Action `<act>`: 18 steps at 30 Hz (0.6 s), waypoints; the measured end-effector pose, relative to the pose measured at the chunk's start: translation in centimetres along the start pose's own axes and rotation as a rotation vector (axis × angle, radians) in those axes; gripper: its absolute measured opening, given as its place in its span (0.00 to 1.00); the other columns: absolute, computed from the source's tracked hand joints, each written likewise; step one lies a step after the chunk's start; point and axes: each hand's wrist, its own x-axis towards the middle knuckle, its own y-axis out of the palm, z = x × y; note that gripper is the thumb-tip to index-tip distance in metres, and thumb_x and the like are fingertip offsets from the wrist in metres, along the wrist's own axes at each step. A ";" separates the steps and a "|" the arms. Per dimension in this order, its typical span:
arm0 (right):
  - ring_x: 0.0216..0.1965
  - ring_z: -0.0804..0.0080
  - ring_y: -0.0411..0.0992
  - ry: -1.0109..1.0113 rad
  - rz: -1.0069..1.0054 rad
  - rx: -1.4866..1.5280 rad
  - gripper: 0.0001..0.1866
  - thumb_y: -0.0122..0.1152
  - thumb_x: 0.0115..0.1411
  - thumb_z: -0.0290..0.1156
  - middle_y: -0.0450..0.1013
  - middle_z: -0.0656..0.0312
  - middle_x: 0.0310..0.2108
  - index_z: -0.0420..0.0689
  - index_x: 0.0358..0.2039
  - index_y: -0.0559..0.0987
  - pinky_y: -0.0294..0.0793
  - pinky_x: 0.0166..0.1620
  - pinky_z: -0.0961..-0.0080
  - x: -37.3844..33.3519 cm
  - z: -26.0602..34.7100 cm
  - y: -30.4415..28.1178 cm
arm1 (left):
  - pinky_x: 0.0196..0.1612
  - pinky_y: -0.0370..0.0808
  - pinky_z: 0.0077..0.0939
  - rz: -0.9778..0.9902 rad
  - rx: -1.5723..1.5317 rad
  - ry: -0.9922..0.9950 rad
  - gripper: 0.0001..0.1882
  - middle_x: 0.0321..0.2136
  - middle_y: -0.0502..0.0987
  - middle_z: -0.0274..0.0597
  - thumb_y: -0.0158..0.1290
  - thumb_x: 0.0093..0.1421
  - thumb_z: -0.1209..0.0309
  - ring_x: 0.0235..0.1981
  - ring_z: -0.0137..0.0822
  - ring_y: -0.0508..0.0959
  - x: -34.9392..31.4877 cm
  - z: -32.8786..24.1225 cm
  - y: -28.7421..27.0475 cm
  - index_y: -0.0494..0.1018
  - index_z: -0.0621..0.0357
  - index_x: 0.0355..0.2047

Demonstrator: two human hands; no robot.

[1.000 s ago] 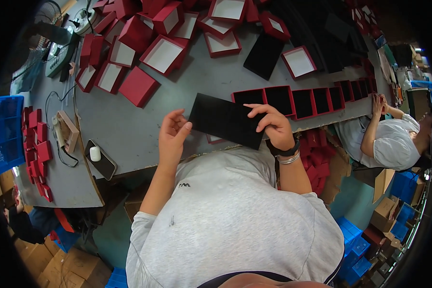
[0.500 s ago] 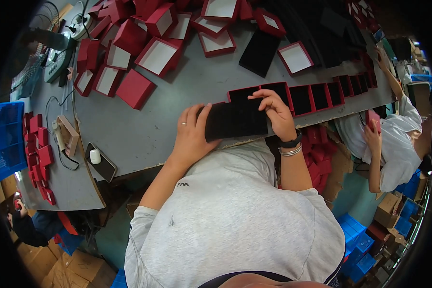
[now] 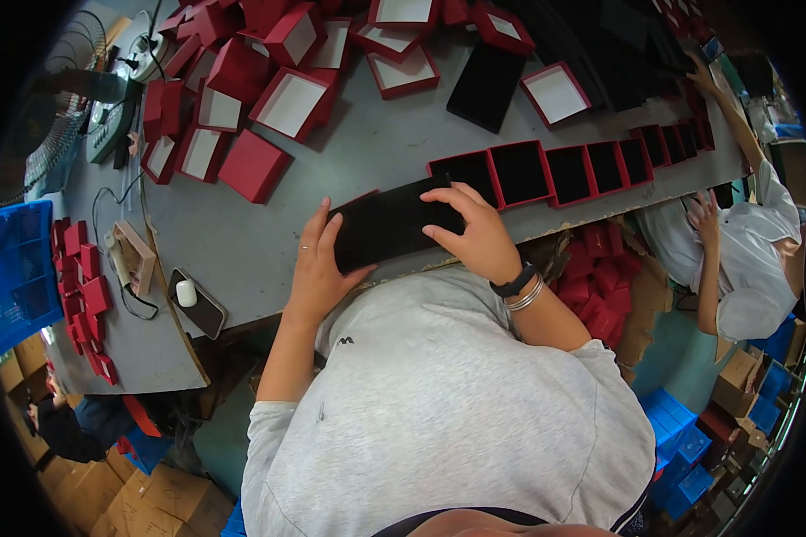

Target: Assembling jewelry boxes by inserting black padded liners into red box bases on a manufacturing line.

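Observation:
A flat black pad (image 3: 387, 225) is between my hands at the table's near edge, with a thin strip of red box edge showing behind its upper left. My left hand (image 3: 318, 268) grips the pad's left end, fingers on the far side and thumb along the near edge. At the other end, my right hand (image 3: 476, 234) curls its fingers and thumb over the pad's right part. Just to the right begins a row of open red boxes (image 3: 521, 172) with black insides. How the pad sits in the red box beneath is hidden.
White-lined open red boxes (image 3: 291, 103) are heaped at the back. A black panel (image 3: 485, 88) lies among them, and black sheets (image 3: 591, 63) are stacked further right. Left are a phone (image 3: 201, 309) with a white case on it and a glue gun (image 3: 121, 259). A co-worker (image 3: 752, 259) sits at right.
Both my hands and the black pad have shifted left, away from the box row. My right fingers have come down onto the pad. The co-worker's red box no longer shows.

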 end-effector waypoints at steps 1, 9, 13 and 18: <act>0.49 0.56 0.73 -0.034 0.020 -0.001 0.22 0.69 0.55 0.29 0.71 0.55 0.48 0.47 0.52 0.77 0.74 0.52 0.67 0.2 -0.2 0.1 | 0.67 0.65 0.49 0.001 0.004 0.000 0.57 0.70 0.56 0.55 0.77 0.39 0.69 0.68 0.58 0.61 -0.1 0.2 0.0 0.55 0.52 0.67; 0.49 0.56 0.73 -0.037 0.048 -0.008 0.22 0.67 0.56 0.27 0.72 0.55 0.49 0.47 0.52 0.77 0.74 0.52 0.67 0.7 -0.3 0.7 | 0.63 0.71 0.46 0.058 0.014 -0.004 0.44 0.69 0.56 0.56 0.76 0.41 0.65 0.66 0.58 0.64 0.1 0.5 -0.9 0.70 0.50 0.60; 0.51 0.54 0.73 -0.069 -0.005 -0.090 0.22 0.66 0.56 0.27 0.72 0.54 0.51 0.48 0.53 0.77 0.74 0.53 0.66 0.6 -1.1 1.2 | 0.62 0.72 0.46 0.091 0.089 0.003 0.39 0.69 0.58 0.56 0.74 0.43 0.63 0.67 0.57 0.64 -0.2 0.3 -0.9 0.75 0.45 0.58; 0.57 0.51 0.71 0.018 0.046 -0.077 0.21 0.67 0.57 0.28 0.72 0.54 0.55 0.48 0.53 0.78 0.72 0.58 0.64 0.6 -0.6 0.9 | 0.61 0.72 0.46 0.156 0.241 0.105 0.39 0.69 0.59 0.54 0.72 0.45 0.60 0.68 0.57 0.63 -0.1 0.9 -1.3 0.74 0.43 0.60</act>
